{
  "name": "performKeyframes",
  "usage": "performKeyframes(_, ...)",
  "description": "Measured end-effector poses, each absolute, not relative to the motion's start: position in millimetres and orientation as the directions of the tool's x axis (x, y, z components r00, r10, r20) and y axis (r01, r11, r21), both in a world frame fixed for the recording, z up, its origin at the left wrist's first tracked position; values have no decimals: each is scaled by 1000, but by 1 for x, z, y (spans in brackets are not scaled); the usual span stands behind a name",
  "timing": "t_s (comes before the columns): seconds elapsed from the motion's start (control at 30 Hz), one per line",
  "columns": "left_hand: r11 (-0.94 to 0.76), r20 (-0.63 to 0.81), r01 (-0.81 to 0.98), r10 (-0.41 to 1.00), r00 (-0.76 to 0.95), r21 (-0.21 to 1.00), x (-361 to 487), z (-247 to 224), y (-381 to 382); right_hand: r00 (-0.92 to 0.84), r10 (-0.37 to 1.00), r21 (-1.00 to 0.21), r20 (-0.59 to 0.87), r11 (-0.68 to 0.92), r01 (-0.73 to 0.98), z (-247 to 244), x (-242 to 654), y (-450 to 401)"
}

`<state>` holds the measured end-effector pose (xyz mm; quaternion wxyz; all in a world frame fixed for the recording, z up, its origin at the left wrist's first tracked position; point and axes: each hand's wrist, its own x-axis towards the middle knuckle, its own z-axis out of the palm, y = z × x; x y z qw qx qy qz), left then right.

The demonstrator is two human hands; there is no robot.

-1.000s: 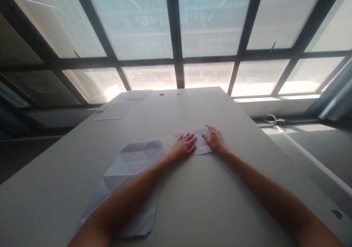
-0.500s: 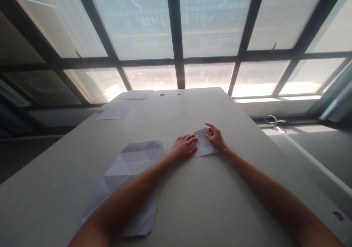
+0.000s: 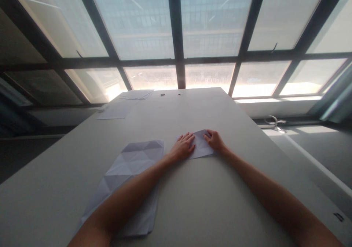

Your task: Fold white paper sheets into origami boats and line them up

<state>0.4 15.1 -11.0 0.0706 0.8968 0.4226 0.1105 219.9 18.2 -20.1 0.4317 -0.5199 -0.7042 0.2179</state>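
A small folded white paper (image 3: 201, 146) lies on the white table (image 3: 187, 195) in front of me. My left hand (image 3: 183, 146) rests flat on its left part, fingers spread and pointing forward. At the paper's right edge, my right hand (image 3: 215, 140) has its thumb and fingers closed on the upper right corner. A larger creased white paper (image 3: 137, 159) lies to the left, partly hidden under my left forearm.
Flat white sheets (image 3: 114, 111) lie at the far left of the table, with more papers (image 3: 137, 94) behind them. Tall windows stand past the far edge. A white cable (image 3: 273, 121) hangs beyond the right edge.
My right hand's raised index finger has come down and closed on the paper's corner. The paper and both hands have shifted slightly to the left.
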Motion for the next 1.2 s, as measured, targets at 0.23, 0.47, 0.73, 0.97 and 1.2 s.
performKeyframes(0.23,-635,112,740,770,628,222,0,-13,17,-132,913,-706,387,385,594,-16,217,13)
performKeyframes(0.47,-630,140,742,776,615,229,0,-15,16,-333,851,-592,406,523,614,-9,212,3)
performKeyframes(0.73,-640,121,739,767,630,208,0,-12,15,-478,829,-445,290,558,700,8,208,-9)
performKeyframes(0.97,-637,103,742,769,631,208,0,-9,13,-481,831,-377,279,555,741,-5,204,-2)
performKeyframes(1.2,-638,98,743,768,633,205,2,-6,9,-423,900,-247,105,435,866,-14,203,-2)
